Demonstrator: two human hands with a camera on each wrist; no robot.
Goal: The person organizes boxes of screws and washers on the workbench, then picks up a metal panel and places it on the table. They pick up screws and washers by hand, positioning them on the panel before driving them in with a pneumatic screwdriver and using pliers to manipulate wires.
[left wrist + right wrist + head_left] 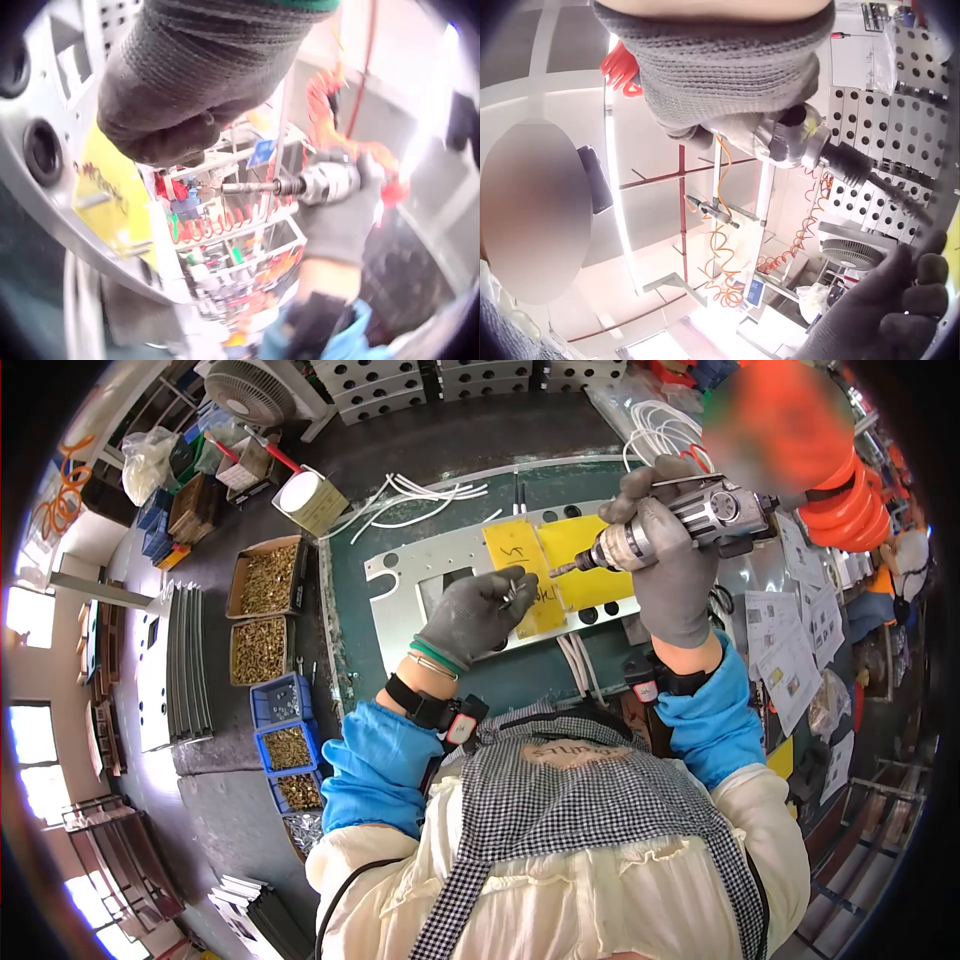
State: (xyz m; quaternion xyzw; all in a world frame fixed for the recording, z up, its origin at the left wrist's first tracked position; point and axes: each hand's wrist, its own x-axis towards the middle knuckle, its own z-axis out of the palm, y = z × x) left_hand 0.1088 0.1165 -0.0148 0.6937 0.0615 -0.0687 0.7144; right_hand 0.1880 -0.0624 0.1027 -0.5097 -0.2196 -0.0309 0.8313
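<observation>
Over the green surface [350, 600], a person's gloved right hand [668, 565] is raised, its grip clamped around a pneumatic screwdriver [690, 520] whose bit points left. Facing the bit tip, the gloved left hand [478, 612] hovers above a yellow label [520, 550] on a metal panel [400, 575], fingertips pinched together on something too small to identify.

Green workbench [350, 610]: perforated metal panel [420, 565] flat on it, white tubes [420, 495] behind, paper sheets [790, 650] at right.
</observation>
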